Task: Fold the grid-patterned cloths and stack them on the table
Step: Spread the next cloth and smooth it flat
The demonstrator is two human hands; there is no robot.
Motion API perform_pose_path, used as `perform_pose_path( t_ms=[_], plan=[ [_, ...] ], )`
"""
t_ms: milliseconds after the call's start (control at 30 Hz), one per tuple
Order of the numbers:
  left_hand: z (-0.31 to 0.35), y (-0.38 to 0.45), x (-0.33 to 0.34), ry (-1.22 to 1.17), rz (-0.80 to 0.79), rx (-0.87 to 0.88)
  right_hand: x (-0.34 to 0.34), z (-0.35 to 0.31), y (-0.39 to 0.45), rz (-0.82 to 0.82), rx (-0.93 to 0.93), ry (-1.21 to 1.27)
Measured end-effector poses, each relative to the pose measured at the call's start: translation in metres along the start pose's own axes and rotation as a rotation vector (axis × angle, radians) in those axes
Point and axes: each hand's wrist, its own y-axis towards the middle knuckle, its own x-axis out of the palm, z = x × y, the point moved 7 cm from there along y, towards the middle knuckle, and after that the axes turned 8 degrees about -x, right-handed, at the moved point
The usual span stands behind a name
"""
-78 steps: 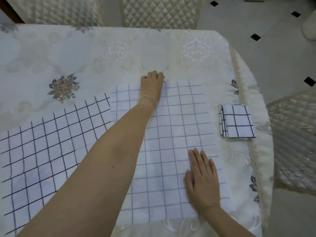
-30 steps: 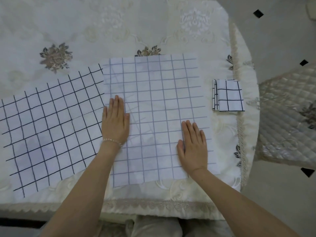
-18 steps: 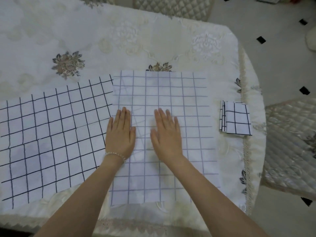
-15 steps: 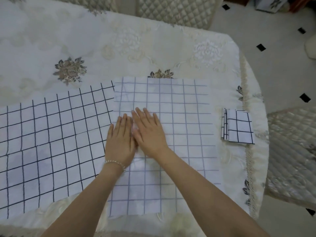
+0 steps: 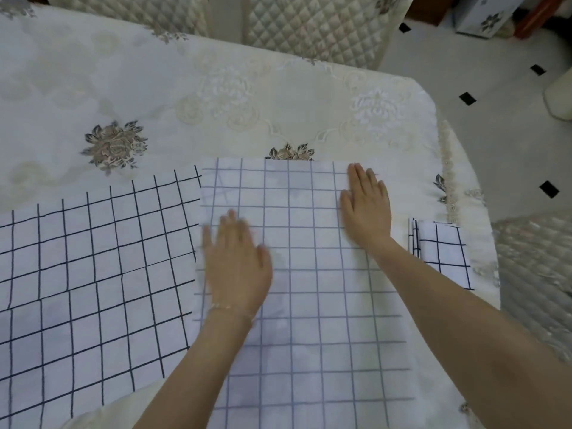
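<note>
Pale-lined grid cloth spread flat on the table, directly ahead, grid lines faint blue-grey. Far edge straight, just short of a grey flower motif in the tablecloth; near edge out of view at the bottom. Left edge overlapping the dark-lined grid cloth, also lying flat, tilted a little, running off the left side of the view. Right edge partly hidden under the right forearm.

Left hand flat on the pale-lined cloth near its left edge, palm down, fingers straight and together, blurred; bead bracelet at the wrist. Right hand flat near the far right corner of the same cloth, fingers straight, tips close to the far edge. Both with palms spread, gripping nothing.

Folded grid cloth to the right, a small rectangle with dark lines, lying near the table's right edge, apart from the pale-lined cloth with a strip of tablecloth between. Lace fringe along the table's right edge, close beyond the folded piece.

Bare embroidered tablecloth over the whole far half of the table. Quilted chair backs at the far side, another quilted seat on the right, white floor with small black diamonds beyond.
</note>
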Motion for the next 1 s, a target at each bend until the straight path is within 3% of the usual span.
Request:
perform_pose_path(
  t_ms=[67, 133, 233, 500, 600, 767, 1000],
  plan=[
    [0.052, 0.019, -0.001, -0.093, 0.03, 0.192, 0.0, 0.002, 0.001, 0.004, 0.003, -0.001],
    [0.094, 0.032, 0.018, -0.112, -0.038, 0.369, 0.0, 0.002, 0.001, 0.014, -0.002, -0.01],
    [0.1, 0.054, 0.047, -0.06, -0.164, 0.431, 0.002, 0.003, 0.001, 0.018, -0.007, -0.018],
    [-0.035, 0.147, 0.036, -0.063, -0.061, 0.161, 0.002, 0.005, 0.001, 0.041, -0.012, 0.005],
    [-0.036, 0.153, 0.02, -0.11, -0.023, 0.168, 0.002, 0.004, 0.001, 0.04, -0.01, 0.018],
    [-0.03, 0.182, -0.004, -0.05, -0.187, 0.06, 0.001, 0.004, 0.001, 0.063, -0.009, 0.021],
    [-0.013, 0.168, -0.03, -0.165, 0.019, 0.18, 0.0, 0.005, 0.0, 0.041, -0.012, 0.039]
  ],
)
